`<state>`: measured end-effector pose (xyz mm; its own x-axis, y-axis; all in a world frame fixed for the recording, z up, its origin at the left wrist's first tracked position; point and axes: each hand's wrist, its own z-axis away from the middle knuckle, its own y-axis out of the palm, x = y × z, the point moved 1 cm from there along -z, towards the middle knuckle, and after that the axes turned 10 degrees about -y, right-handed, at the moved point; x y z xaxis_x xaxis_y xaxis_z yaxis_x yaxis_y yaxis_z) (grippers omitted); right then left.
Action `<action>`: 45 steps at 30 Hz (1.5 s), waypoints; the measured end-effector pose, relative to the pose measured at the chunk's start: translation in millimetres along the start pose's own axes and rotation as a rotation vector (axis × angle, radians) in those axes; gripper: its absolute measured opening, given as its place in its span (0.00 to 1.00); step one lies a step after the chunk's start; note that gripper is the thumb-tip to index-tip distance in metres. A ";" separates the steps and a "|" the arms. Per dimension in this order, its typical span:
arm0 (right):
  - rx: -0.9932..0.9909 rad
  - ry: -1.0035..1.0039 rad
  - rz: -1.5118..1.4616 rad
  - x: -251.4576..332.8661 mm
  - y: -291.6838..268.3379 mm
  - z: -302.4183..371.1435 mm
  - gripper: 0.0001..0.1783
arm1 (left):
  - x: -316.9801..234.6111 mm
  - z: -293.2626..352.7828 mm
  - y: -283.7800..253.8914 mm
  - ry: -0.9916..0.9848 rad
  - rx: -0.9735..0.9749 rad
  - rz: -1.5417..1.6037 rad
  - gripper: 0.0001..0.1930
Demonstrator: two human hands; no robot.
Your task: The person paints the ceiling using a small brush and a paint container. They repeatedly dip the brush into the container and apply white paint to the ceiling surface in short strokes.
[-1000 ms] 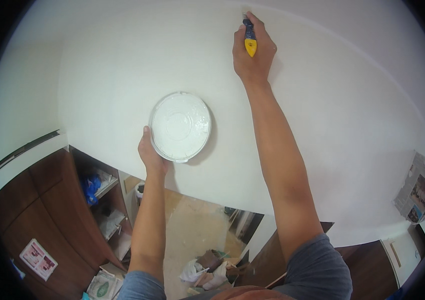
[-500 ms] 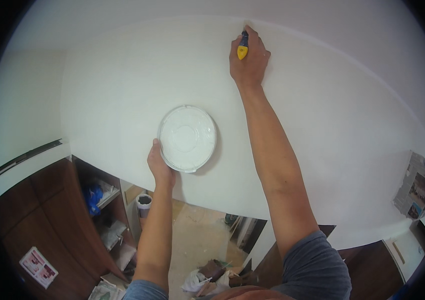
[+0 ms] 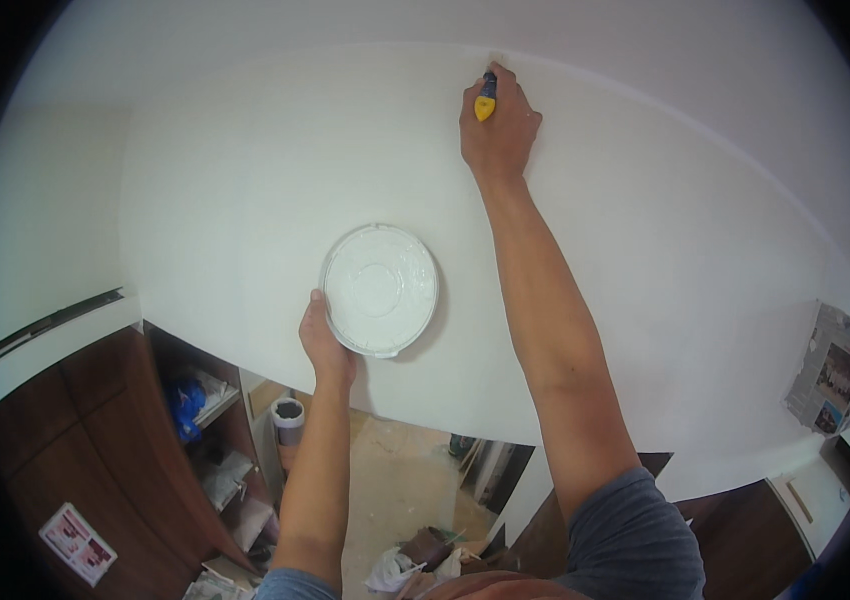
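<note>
My right hand (image 3: 503, 125) is raised high against the white wall (image 3: 245, 200), closed round a tool with a dark blue and yellow handle, which looks like a paintbrush (image 3: 486, 105). Its tip meets the wall close to the line where wall and ceiling join; the bristles are hardly visible. Lower and to the left, my left hand (image 3: 327, 335) grips a round white bucket lid (image 3: 380, 290) by its edge, thumb at the rim and fingers hidden behind. Wet-looking white paint coats the lid's face, which is turned toward me.
A brown wooden wardrobe (image 3: 75, 440) stands lower left, beside open shelves holding a blue bag (image 3: 187, 405). A white bucket (image 3: 288, 420) sits near them. Newspaper (image 3: 835, 370) covers something on the right wall. Bags and clutter (image 3: 415, 560) lie on the floor below.
The whole view has tilted slightly, so hands and lid appear a little lower. My right hand keeps the brush by the ceiling line; both grips look the same.
</note>
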<state>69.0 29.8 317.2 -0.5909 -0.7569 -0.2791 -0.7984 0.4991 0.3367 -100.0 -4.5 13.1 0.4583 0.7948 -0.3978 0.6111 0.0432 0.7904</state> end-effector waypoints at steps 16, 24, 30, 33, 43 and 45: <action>0.061 0.081 -0.059 4.4 -4.4 -7.0 0.16 | 1.8 -0.5 0.1 -0.006 0.003 0.000 0.23; 0.054 0.070 -0.040 3.1 -3.5 -9.0 0.15 | 3.2 -1.1 -0.3 0.009 0.018 -0.012 0.23; 0.054 0.076 -0.058 5.0 -3.4 -10.9 0.15 | -0.4 3.4 2.9 -0.010 0.002 -0.023 0.23; 0.094 0.102 -0.079 6.8 -5.6 -12.5 0.16 | 0.0 2.6 3.0 -0.006 -0.012 -0.027 0.24; 0.126 0.115 -0.084 7.5 -5.6 -13.0 0.18 | 2.8 0.1 0.2 0.000 0.012 0.003 0.22; 0.114 0.105 -0.074 8.0 -5.9 -13.2 0.17 | 2.9 0.0 -0.1 0.004 0.018 -0.005 0.22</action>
<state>70.5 15.2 324.8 -0.5191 -0.8305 -0.2019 -0.8510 0.4801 0.2128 -98.8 -2.2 11.8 0.4526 0.7971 -0.3997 0.6246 0.0365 0.7801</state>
